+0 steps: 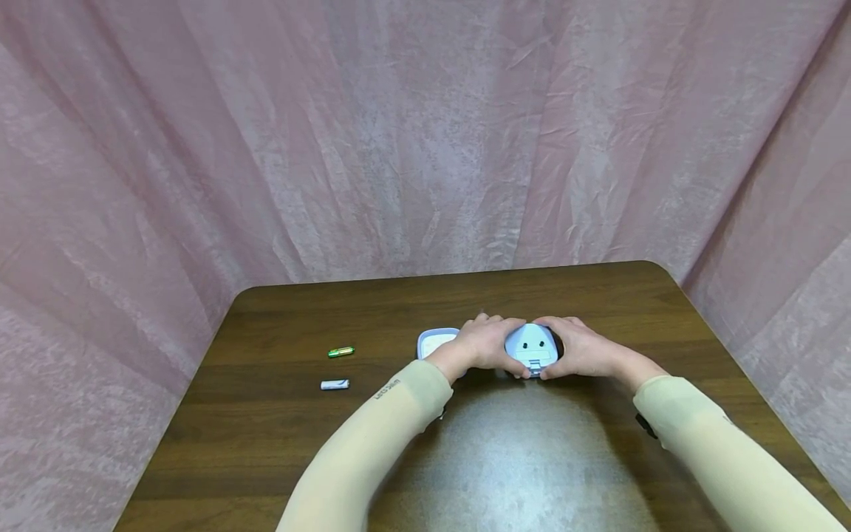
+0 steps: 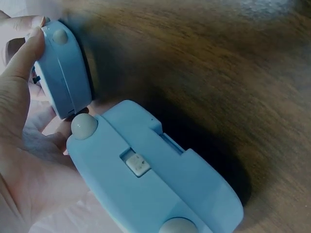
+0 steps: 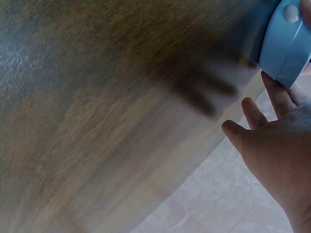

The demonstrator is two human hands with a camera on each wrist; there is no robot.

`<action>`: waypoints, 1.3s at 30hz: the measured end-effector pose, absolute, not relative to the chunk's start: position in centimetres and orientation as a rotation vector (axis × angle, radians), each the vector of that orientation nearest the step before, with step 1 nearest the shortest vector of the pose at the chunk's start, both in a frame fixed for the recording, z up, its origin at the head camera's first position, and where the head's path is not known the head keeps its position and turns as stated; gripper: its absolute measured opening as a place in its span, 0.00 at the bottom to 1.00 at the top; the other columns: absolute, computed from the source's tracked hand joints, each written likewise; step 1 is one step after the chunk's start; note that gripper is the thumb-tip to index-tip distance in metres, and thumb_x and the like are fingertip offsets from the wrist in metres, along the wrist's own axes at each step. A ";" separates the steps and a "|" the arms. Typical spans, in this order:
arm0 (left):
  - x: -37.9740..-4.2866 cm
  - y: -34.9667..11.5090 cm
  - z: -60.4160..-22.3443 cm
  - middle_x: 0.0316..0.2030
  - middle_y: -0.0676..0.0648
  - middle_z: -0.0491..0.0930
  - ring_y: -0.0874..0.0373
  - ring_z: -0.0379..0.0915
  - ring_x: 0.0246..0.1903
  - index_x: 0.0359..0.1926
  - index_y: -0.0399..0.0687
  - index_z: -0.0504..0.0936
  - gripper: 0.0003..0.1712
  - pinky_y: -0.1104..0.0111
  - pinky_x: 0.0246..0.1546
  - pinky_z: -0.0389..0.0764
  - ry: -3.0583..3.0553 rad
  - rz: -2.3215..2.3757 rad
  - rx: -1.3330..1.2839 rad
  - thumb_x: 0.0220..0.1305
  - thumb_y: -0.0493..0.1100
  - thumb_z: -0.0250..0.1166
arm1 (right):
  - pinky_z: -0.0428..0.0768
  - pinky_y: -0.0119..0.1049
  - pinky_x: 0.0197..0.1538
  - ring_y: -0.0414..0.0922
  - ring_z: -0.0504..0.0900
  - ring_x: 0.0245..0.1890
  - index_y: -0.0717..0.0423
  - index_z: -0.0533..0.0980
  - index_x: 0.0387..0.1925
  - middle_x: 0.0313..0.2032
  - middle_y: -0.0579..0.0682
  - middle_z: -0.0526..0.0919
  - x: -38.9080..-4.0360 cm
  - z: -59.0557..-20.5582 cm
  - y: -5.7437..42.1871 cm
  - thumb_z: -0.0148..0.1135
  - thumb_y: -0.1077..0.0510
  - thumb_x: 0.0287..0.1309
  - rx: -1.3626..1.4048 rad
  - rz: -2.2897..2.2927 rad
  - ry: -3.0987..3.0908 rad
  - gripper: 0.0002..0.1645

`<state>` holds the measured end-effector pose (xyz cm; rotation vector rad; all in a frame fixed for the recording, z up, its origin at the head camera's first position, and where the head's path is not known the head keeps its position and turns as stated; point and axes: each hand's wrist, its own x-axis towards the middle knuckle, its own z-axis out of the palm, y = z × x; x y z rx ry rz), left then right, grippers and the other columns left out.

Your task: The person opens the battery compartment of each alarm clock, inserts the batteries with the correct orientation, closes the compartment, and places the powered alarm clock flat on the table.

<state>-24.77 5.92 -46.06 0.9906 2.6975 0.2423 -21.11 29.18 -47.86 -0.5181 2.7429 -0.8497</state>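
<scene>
A dark brown wood-grain table (image 1: 266, 436) carries a green battery (image 1: 341, 352) and a white battery (image 1: 335, 384). To their right sits a blue-rimmed device (image 1: 433, 338).

the dark lettering (image 1: 387, 389) on the left sleeve (image 1: 372, 447) is too small to read surely.

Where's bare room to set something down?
Bare: far right corner of the brown wooden table, beyond the right hand; front, between both cream sleeves. Crowded: the centre, where that hand and the left hand hold a light blue plastic case near a similar case. Left of these lie a green cylindrical battery and white battery.
</scene>
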 end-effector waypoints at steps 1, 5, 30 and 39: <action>-24.8 5.9 -46.0 0.62 0.54 0.74 0.55 0.67 0.53 0.78 0.64 0.63 0.57 0.60 0.54 0.70 2.696 0.246 0.988 0.51 0.75 0.72 | 0.68 0.59 0.60 0.58 0.62 0.66 0.53 0.65 0.72 0.63 0.54 0.73 -21.1 -47.9 29.2 0.84 0.39 0.41 -0.518 -0.850 2.744 0.60; -24.8 5.9 -45.6 0.62 0.54 0.74 0.56 0.67 0.53 0.77 0.63 0.65 0.56 0.60 0.54 0.70 2.683 0.269 0.971 0.50 0.74 0.74 | 0.68 0.60 0.60 0.58 0.62 0.67 0.54 0.65 0.73 0.64 0.54 0.73 -20.9 -47.8 29.1 0.84 0.39 0.42 -0.518 -0.858 2.748 0.60; -25.2 6.2 -45.5 0.64 0.55 0.73 0.54 0.67 0.58 0.76 0.68 0.64 0.56 0.59 0.58 0.69 2.685 0.225 0.937 0.48 0.74 0.75 | 0.60 0.70 0.65 0.63 0.51 0.75 0.56 0.60 0.78 0.74 0.60 0.64 -19.0 -45.8 29.1 0.69 0.37 0.62 -0.548 -0.814 2.879 0.53; -25.2 6.1 -45.6 0.63 0.54 0.73 0.54 0.67 0.54 0.75 0.68 0.65 0.56 0.60 0.55 0.71 2.683 0.232 0.939 0.47 0.75 0.75 | 0.66 0.63 0.60 0.57 0.70 0.63 0.55 0.82 0.59 0.55 0.55 0.83 -18.4 -45.8 28.5 0.74 0.52 0.60 -0.794 -0.754 3.146 0.26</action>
